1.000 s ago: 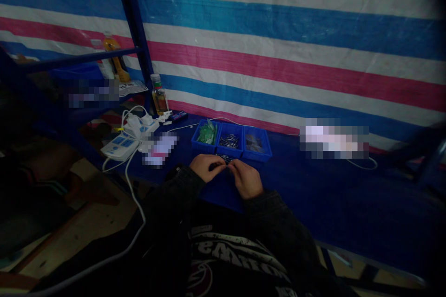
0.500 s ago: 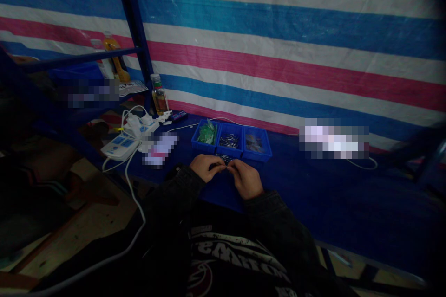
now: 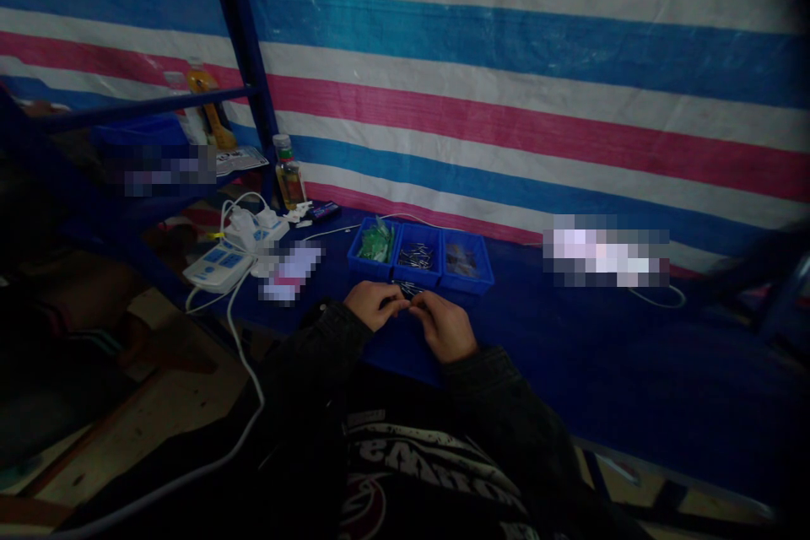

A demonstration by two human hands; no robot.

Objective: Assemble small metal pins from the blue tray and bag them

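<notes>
My left hand (image 3: 373, 305) and my right hand (image 3: 446, 326) meet just in front of a blue three-compartment parts tray (image 3: 416, 280). Their fingertips pinch something tiny and dark, probably a small metal pin (image 3: 405, 294), though it is mostly hidden by my fingers. Several similar pins (image 3: 416, 256) fill the middle compartment. Green pieces (image 3: 376, 241) lie in the left compartment, and dark small parts in packaging (image 3: 461, 260) lie in the right one. A few loose pins (image 3: 408, 288) sit on the tabletop by the tray's front wall.
A blue table (image 3: 601, 354) runs beneath a striped tarp wall (image 3: 506, 101). At left stand a white power strip (image 3: 218, 264) with a white cable (image 3: 246, 363) and a small glass bottle (image 3: 289, 177) beside a blue steel upright (image 3: 244, 42). Blurred patches cover some objects.
My fingertips have shifted slightly around the tiny piece, and the hands stay in the same place in front of the tray. The tray and the other objects have not moved.
</notes>
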